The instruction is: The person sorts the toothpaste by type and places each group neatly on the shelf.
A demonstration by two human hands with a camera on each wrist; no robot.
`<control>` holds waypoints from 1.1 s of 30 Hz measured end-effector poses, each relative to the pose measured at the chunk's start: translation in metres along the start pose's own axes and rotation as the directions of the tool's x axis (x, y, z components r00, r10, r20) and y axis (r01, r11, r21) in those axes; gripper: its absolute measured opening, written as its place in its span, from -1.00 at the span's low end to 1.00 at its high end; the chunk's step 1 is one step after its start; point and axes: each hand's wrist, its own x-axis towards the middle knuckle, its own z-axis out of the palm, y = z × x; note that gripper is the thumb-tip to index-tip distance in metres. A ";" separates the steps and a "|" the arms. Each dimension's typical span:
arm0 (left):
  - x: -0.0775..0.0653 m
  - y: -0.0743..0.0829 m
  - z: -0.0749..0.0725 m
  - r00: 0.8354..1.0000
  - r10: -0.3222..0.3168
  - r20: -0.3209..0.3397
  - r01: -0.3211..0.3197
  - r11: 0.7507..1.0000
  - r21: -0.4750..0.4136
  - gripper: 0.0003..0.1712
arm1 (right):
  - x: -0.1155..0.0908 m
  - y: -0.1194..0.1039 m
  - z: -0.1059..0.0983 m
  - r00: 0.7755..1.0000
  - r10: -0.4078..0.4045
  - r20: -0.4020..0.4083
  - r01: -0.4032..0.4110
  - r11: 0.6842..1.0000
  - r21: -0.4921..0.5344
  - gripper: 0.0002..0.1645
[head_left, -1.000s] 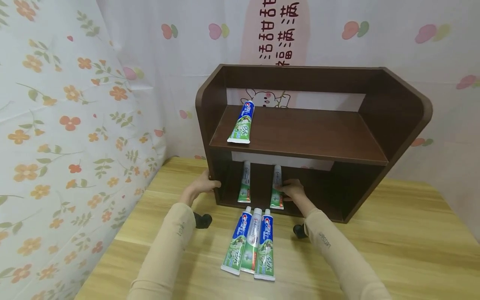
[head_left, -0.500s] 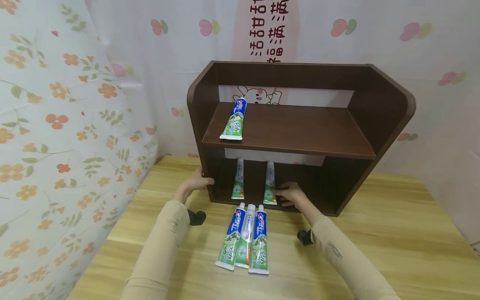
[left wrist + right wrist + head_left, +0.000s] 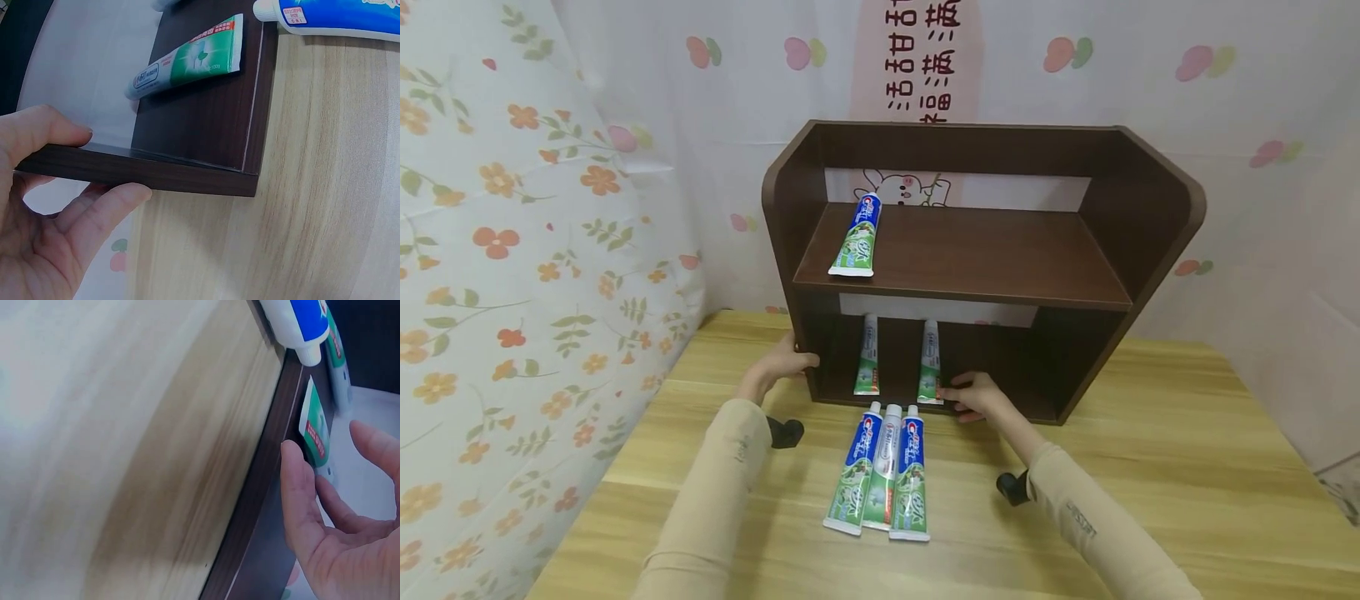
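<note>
A dark brown two-tier shelf (image 3: 1000,250) stands on the table. My left hand (image 3: 781,360) grips its left side panel (image 3: 144,170), thumb on one face and fingers on the other. Two green-and-grey toothpaste tubes lie on the lower tier: a left tube (image 3: 868,358) and a right tube (image 3: 929,367). Beside the right tube's crimped end is my right hand (image 3: 977,396), its fingers extended; the right wrist view shows thumb and fingers spread apart, fingertips near or touching that tube. A blue-and-green toothpaste tube (image 3: 857,237) lies at the left of the upper tier.
On the table before the shelf lie three more tubes side by side: a blue-green tube (image 3: 855,475), a grey-green tube (image 3: 883,467) and another blue-green tube (image 3: 911,475). Their caps point toward the shelf. Patterned cloth (image 3: 737,133) hangs behind and at the left.
My right hand has let go of the right lower tube and drawn slightly back toward its crimped end. The head view has shifted, moving the scene leftward. The left hand stays on the panel.
</note>
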 end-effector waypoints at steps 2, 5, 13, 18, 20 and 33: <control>0.000 0.000 -0.001 1.000 0.001 -0.001 -0.001 1.000 0.005 -0.16 | -0.003 0.000 0.001 1.000 -0.003 0.003 0.003 1.000 0.003 -0.36; 0.000 0.000 -0.001 1.000 -0.008 0.000 0.008 1.000 0.012 -0.16 | -0.007 0.002 0.003 1.000 -0.001 0.013 0.001 1.000 0.002 -0.38; -0.001 0.000 -0.002 1.000 -0.016 0.000 0.016 1.000 0.020 -0.17 | -0.020 0.009 0.013 0.999 -0.015 0.031 0.014 0.999 0.037 -0.39; -0.001 0.000 -0.003 1.000 -0.009 -0.001 0.009 1.000 0.016 -0.17 | -0.030 0.015 0.026 0.999 -0.019 0.041 0.016 0.997 0.075 -0.41; 0.000 0.000 -0.003 1.000 -0.006 0.002 0.006 1.000 0.014 -0.17 | -0.033 0.018 0.031 0.998 -0.023 0.051 0.019 0.996 0.085 -0.40; 0.002 -0.002 -0.001 1.000 -0.029 0.003 0.029 0.999 0.022 -0.17 | -0.055 0.022 0.057 0.991 -0.049 0.124 0.036 0.994 0.104 -0.24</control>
